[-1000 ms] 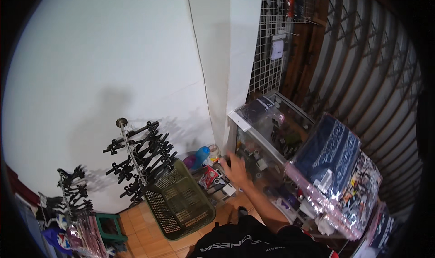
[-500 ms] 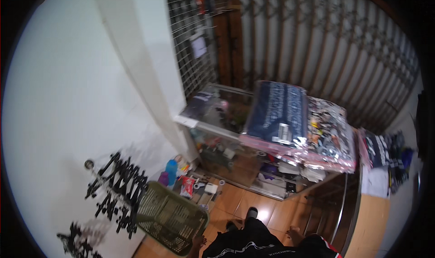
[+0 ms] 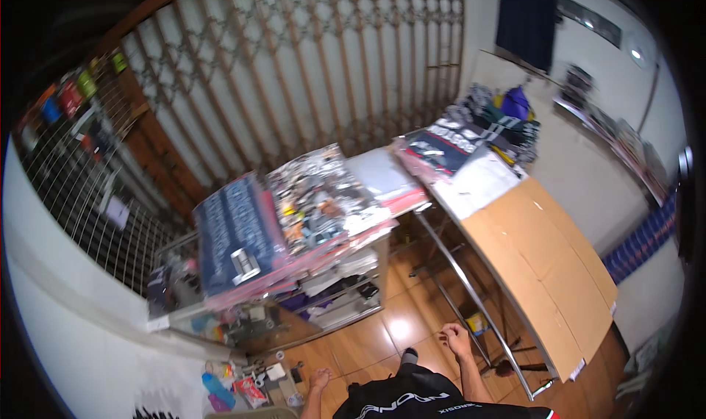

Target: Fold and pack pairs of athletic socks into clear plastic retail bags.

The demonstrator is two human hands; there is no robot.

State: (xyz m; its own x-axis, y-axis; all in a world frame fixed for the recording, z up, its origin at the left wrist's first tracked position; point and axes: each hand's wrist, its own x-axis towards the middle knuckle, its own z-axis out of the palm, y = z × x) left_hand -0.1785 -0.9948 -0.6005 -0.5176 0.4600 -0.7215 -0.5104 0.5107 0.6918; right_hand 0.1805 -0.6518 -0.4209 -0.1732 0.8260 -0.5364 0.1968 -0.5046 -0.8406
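My right hand point(image 3: 456, 339) hangs low over the tiled floor beside the metal-legged table, fingers apart and a little curled, holding nothing. Lower left of it is my left hand point(image 3: 320, 379), also empty, its fingers loosely stretched. Ahead of the hands a glass display case point(image 3: 257, 334) bears a navy patterned cloth in clear plastic point(image 3: 239, 235). Beside that cloth lies a multicoloured printed pack point(image 3: 323, 202) in shiny plastic. Farther right, a dark packed garment point(image 3: 441, 148) with white lettering rests at the table's far end. Neither hand touches any of these.
Brown cardboard point(image 3: 540, 272) covers the table on the right. A folding metal gate point(image 3: 294, 73) spans the back, with a wire grid point(image 3: 88, 191) at left. Near the wall stand a blue bottle point(image 3: 217, 389) and small items. A green basket point(image 3: 250, 413) shows at the bottom edge.
My view has swung right, bringing the cardboard-covered table fully in and pushing the basket to the lower edge. Both hands now show more fully, raised from beside my body.
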